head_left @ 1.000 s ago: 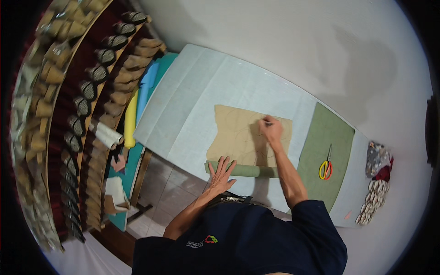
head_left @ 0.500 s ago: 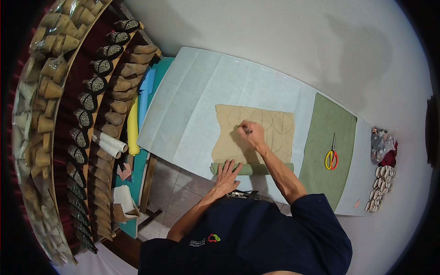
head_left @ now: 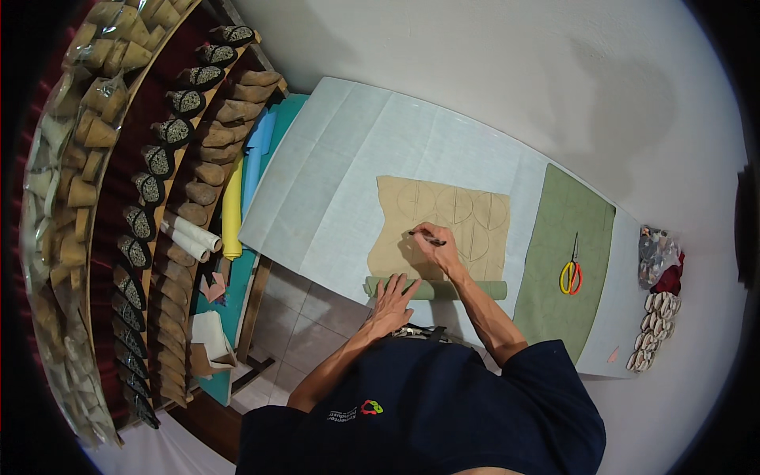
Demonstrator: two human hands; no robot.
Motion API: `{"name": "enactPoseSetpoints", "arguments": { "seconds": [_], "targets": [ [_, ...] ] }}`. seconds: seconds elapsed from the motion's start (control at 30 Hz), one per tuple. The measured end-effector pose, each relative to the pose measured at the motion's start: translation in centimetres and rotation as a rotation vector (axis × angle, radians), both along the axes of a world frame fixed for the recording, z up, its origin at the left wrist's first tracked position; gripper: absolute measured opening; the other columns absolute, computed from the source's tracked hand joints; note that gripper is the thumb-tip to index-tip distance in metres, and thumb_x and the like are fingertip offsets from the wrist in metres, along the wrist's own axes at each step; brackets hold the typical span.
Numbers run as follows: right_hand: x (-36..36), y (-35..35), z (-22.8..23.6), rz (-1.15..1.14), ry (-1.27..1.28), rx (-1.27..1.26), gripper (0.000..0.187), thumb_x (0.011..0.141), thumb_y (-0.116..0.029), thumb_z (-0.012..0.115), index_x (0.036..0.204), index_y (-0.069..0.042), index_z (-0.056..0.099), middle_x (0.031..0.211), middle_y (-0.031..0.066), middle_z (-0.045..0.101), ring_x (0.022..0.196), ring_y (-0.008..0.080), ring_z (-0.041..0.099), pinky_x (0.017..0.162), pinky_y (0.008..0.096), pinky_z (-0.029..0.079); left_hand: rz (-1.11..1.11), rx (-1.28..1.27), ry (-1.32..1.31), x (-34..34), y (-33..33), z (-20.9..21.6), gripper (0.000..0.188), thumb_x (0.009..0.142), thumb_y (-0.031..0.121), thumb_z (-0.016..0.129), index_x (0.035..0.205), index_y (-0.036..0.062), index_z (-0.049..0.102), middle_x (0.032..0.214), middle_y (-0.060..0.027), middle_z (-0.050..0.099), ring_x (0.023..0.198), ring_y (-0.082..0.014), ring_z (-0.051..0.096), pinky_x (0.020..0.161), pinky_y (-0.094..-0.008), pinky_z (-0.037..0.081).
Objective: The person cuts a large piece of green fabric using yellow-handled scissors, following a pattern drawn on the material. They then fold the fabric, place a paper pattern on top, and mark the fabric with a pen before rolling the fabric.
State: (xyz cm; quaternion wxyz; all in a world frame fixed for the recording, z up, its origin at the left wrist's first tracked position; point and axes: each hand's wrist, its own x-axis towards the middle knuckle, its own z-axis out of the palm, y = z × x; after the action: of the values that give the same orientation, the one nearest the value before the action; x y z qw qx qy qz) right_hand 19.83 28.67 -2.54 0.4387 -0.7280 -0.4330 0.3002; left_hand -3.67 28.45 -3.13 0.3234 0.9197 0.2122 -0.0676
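A tan sheet lies on the white-covered table, marked with several drawn round outlines. Its near end is rolled, and the roll shows a green outer side. My left hand rests on the left part of that roll with its fingers spread. Over the middle of the sheet, my right hand grips a dark pen, its tip pointing left and close to the sheet's surface. I cannot tell whether the tip touches.
Scissors with yellow and red handles lie on a green sheet to the right. Plastic-wrapped things sit at the table's right end. Shelves of shoes and wooden shoe lasts stand left, beside yellow and blue rolls.
My right hand has moved down the sheet, toward me, and the pen in it now shows more plainly. My left hand stays on the roll. The whole view has shifted slightly.
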Motion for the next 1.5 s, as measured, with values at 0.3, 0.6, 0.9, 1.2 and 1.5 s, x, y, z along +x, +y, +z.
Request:
{"name": "enactPoseSetpoints", "arguments": {
  "seconds": [0.3,0.6,0.9,1.2,1.5],
  "targets": [
    [-2.6,-2.8,-2.2,0.348,0.033,-0.023,0.036,0.086,-0.035,0.071,0.104,-0.005,0.078,0.082,0.0177,0.073,0.071,0.0311,0.07,0.064,0.0388,0.054,0.049,-0.015,0.014,-0.6,-1.2,0.3,0.077,0.087,0.018,0.073,0.158,0.0209,0.041,0.157,-0.0228,0.036,0.149,-0.0445,0.029,0.118,-0.0671,0.024],
    [-1.5,-2.0,-2.8,0.419,-0.066,-0.038,0.036,0.088,-0.034,0.07,0.097,0.0,0.075,0.079,0.0184,0.071,0.069,0.0316,0.069,0.065,0.0394,0.054,0.085,0.0,-0.027,-1.1,-2.0,-0.2,0.079,0.084,0.016,0.073,0.157,0.0185,0.042,0.157,-0.0227,0.035,0.15,-0.0425,0.027,0.117,-0.0679,0.024],
    [-0.9,-1.5,-2.3,0.368,-0.05,-0.04,0.037,0.086,-0.039,0.069,0.097,-0.004,0.076,0.081,0.0168,0.072,0.072,0.0356,0.069,0.064,0.0408,0.053,0.076,0.003,-0.025,-1.1,-1.9,-0.4,0.083,0.084,0.016,0.075,0.159,0.0196,0.039,0.158,-0.0221,0.034,0.15,-0.0435,0.026,0.118,-0.0673,0.023],
    [-0.6,-1.5,-2.2,0.335,-0.057,-0.028,0.039,0.087,-0.041,0.068,0.101,-0.006,0.078,0.08,0.0159,0.073,0.071,0.036,0.069,0.065,0.0415,0.053,0.066,0.011,-0.04,-1.0,-1.7,-0.3,0.084,0.083,0.015,0.074,0.159,0.0195,0.038,0.157,-0.023,0.035,0.149,-0.0452,0.026,0.118,-0.0679,0.023],
    [1.2,-1.0,-2.9,0.366,-0.103,-0.069,0.039,0.088,-0.042,0.073,0.102,-0.005,0.077,0.079,0.0144,0.072,0.067,0.0264,0.067,0.063,0.0372,0.051,0.052,-0.003,-0.01,-0.8,-1.5,-0.9,0.083,0.085,0.017,0.072,0.16,0.0178,0.037,0.161,-0.024,0.031,0.152,-0.0459,0.022,0.119,-0.0689,0.021]
  ]
}}
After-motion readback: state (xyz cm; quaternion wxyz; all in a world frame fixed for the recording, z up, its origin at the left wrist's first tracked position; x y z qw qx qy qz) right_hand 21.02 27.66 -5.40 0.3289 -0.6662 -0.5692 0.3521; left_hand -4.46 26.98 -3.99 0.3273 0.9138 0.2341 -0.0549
